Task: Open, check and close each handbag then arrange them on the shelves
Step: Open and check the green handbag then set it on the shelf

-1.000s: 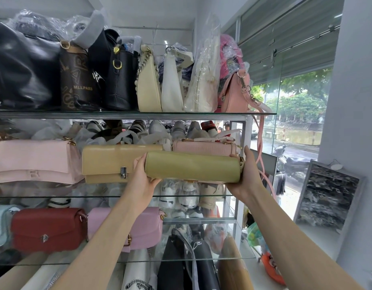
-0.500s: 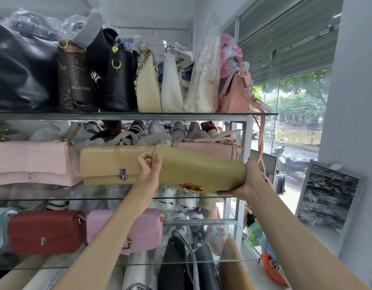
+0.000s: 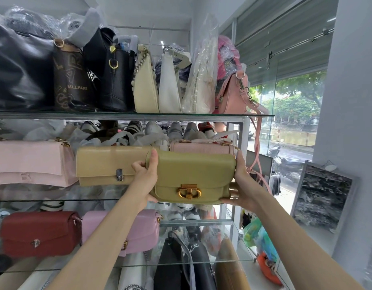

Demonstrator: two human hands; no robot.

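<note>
I hold the green bag (image 3: 191,174) upright — left hand (image 3: 144,178) and right hand (image 3: 242,183) gripping its ends — clasp (image 3: 189,191) facing me, before the middle shelf (image 3: 55,199).

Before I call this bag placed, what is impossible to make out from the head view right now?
- Olive handbag: its underside and back are hidden, so contact with the glass shelf is unclear.
- Pink bag behind it: mostly covered.
- Left hand, right hand: fingers behind the bag are hidden.

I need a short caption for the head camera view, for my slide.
Both hands, left hand and right hand, hold an olive handbag with its gold clasp facing the camera, before the glass shelves.
</note>
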